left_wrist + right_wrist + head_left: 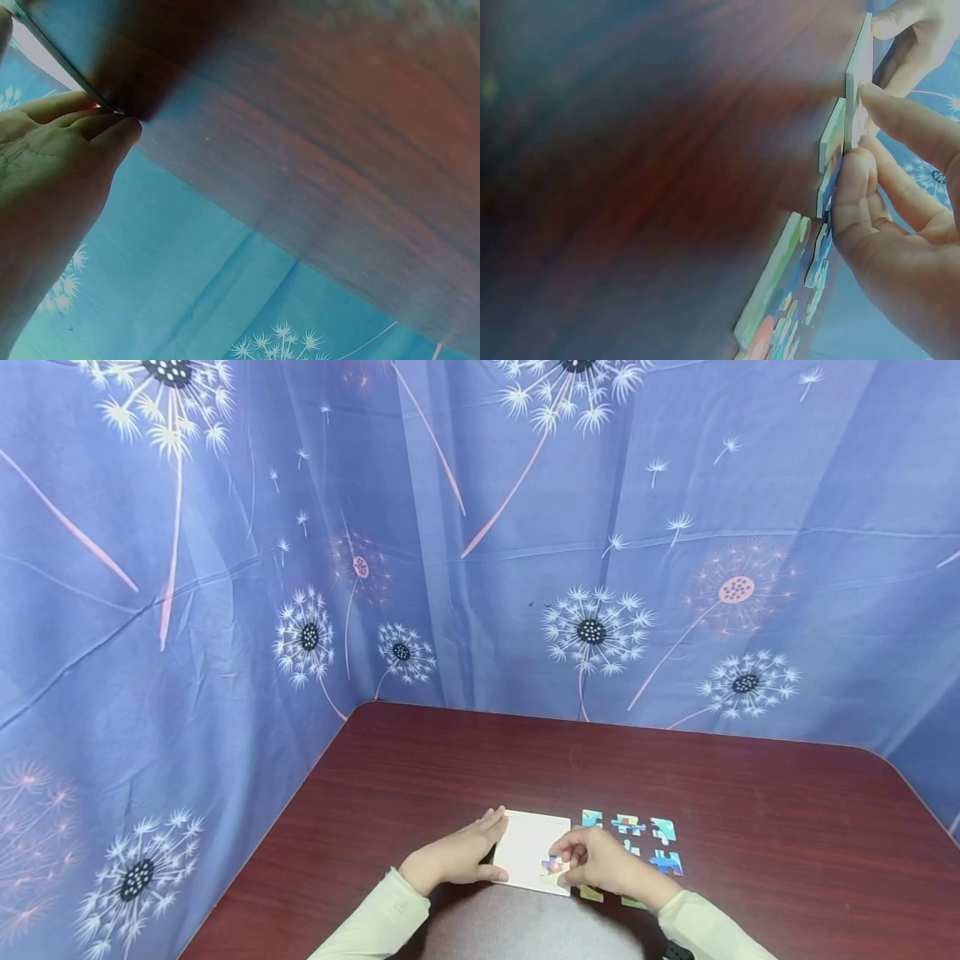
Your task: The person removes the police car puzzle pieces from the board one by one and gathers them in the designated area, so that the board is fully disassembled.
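Note:
A flat white puzzle board point(521, 843) lies on the table. My left hand point(467, 852) steadies its left side, fingers extended at the far corner and thumb at the near one; the left wrist view has these fingers point(112, 135) against the board's edge. Over the board's near right corner, my right hand point(606, 862) pinches a colourful jigsaw piece point(550, 874) between thumb and fingers. That piece is partly covered by the fingers. In the right wrist view my right hand point(907, 217) is at the edge of the board point(859, 71), and the pinched piece is hard to make out.
Several loose jigsaw pieces point(663, 862) lie in rows right of the board, some hidden under my right hand and forearm. The dark red wooden table point(420, 768) extends behind. A blue curtain with dandelion prints point(495, 610) hangs along the back and left sides.

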`<action>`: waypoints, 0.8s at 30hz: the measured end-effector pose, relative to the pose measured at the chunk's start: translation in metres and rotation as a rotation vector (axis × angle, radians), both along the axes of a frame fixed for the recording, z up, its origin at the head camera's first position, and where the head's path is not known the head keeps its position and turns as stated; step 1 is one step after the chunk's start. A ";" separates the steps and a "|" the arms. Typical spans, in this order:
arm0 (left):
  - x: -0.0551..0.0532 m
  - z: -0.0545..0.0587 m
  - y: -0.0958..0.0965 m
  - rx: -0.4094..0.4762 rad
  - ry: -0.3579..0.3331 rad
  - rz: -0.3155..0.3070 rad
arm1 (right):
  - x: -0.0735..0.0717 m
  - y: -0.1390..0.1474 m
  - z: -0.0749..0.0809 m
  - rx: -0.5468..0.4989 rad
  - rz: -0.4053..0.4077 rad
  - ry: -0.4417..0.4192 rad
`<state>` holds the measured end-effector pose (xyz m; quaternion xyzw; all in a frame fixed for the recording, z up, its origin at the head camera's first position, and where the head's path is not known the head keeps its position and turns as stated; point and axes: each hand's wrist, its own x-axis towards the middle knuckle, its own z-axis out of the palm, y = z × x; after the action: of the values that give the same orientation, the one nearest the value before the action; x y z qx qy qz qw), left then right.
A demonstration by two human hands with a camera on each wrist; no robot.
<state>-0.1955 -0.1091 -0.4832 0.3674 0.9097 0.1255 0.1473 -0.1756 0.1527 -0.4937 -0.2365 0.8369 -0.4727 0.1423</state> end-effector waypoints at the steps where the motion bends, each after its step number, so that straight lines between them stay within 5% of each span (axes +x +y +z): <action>1: 0.000 0.000 0.000 -0.001 0.000 0.001 | 0.000 0.000 0.000 0.000 0.000 -0.001; 24: 0.000 0.000 -0.001 0.013 0.002 -0.008 | 0.004 -0.002 0.003 -0.086 -0.025 0.005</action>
<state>-0.1958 -0.1096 -0.4837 0.3720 0.9076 0.1306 0.1445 -0.1719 0.1505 -0.4912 -0.2331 0.8191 -0.5092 0.1240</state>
